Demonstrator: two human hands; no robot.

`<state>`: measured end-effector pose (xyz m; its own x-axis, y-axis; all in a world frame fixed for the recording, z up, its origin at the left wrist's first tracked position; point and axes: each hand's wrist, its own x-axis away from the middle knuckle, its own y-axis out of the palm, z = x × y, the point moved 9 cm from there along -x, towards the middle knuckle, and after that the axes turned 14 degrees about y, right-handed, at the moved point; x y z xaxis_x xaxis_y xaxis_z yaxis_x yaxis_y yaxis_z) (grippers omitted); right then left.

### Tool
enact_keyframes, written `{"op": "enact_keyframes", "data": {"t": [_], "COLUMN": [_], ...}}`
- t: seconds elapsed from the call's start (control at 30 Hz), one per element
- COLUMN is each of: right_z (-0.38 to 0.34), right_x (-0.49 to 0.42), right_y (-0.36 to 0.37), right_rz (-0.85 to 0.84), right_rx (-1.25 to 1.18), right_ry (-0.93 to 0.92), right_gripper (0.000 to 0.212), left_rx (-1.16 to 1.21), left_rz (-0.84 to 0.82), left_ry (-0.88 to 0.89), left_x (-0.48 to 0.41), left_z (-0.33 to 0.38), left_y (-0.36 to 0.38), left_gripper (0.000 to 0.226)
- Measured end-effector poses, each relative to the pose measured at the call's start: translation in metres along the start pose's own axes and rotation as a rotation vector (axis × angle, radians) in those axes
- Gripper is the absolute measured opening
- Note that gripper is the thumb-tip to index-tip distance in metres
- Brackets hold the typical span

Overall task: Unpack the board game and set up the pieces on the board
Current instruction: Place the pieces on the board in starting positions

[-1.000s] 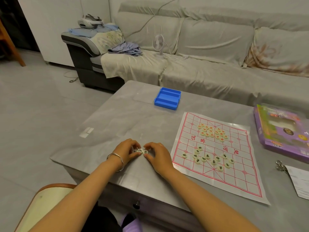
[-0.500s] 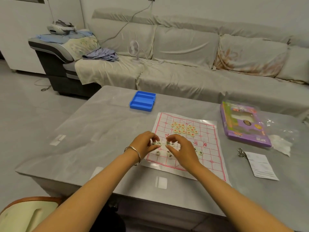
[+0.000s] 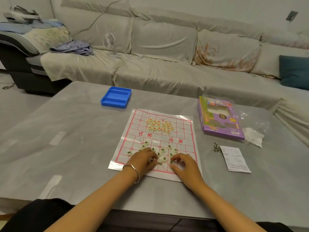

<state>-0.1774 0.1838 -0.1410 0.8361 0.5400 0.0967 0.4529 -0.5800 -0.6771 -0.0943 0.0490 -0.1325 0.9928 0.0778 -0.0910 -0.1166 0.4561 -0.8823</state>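
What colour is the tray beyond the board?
The tray is blue; head view.

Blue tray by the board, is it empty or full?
Empty. Both compartments of the blue tray show bare blue floor; the pieces lie on the board.

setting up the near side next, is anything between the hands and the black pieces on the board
Nothing visible does. The left hand and right hand each grip some of the black pieces at the near edge of the board. The red pieces sit bunched on the far half, away from both hands.
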Motion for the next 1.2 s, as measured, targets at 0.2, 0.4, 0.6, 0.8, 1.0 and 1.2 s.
{"op": "enact_keyframes", "data": {"t": [0.2, 0.4, 0.6, 0.8, 1.0, 1.2], "right_z": [0.006, -0.018, -0.023, -0.031, -0.026, -0.027], "right_x": [0.001, 0.011, 0.001, -0.011, -0.015, -0.02], "right_y": [-0.001, -0.003, 0.021, 0.022, 0.028, 0.014], "right_rz": [-0.003, -0.04, -0.053, -0.015, -0.063, -0.021], "right_rx": [-0.026, 0.127, 0.224, 0.143, 0.184, 0.116], "right_ry": [-0.016, -0.165, -0.158, -0.15, -0.077, -0.09], "right_gripper": [0.02, 0.031, 0.029, 0.013, 0.015, 0.042], "left_rx": [0.045, -0.069, -0.257, -0.221, -0.192, -0.203], "left_rz": [0.0, 0.119, -0.173, -0.218, -0.203, -0.192], "left_ry": [0.0, 0.024, -0.1, -0.137, -0.139, -0.149], "left_x": [-0.003, -0.002, 0.009, 0.011, 0.014, 0.013], "left_z": [0.0, -0.013, -0.054, -0.068, -0.068, -0.066], "left_y": [-0.006, -0.046, -0.021, -0.002, 0.006, 0.008], "left_gripper": [0.031, 0.042, 0.076, 0.127, 0.127, 0.126]}}
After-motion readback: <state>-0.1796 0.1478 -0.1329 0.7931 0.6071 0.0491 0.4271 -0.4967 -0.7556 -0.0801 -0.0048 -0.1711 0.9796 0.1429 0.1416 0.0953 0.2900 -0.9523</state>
